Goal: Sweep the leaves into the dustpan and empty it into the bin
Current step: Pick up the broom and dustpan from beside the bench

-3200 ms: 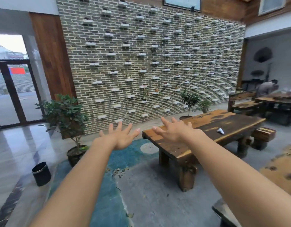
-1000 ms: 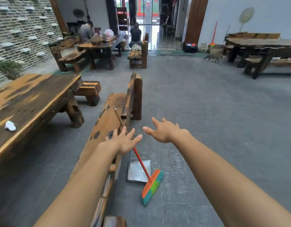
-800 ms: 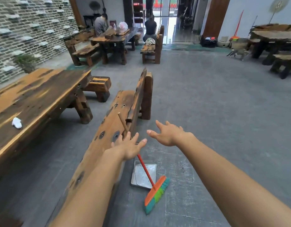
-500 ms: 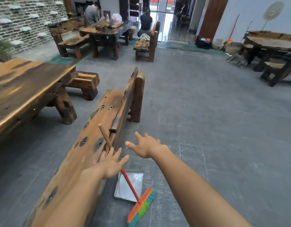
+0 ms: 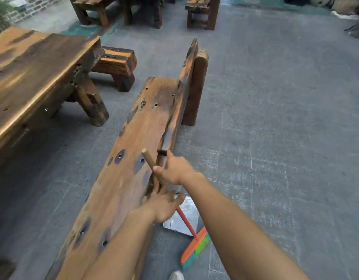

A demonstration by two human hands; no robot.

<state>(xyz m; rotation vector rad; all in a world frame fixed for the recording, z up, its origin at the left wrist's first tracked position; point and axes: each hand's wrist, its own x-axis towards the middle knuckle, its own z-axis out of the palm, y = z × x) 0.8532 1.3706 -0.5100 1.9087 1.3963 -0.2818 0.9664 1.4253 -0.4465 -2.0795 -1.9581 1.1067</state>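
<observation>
Gripping the broom (image 5: 186, 220) near its wooden tip with the right hand (image 5: 174, 168), thumb clamped across the stick (image 5: 149, 161). Reaching in just below with the left hand (image 5: 162, 206), fingers stretched toward that same stick; can't tell whether holding anything. Propped against the bench (image 5: 134, 148) edge right at both hands, presumably for an easy standing grab. Spotted the dustpan (image 5: 191, 213) lying flat on the floor (image 5: 275, 138) under the left hand, near the bristles (image 5: 198, 247). No leaves or bin in sight, so probably just collecting tools first.
</observation>
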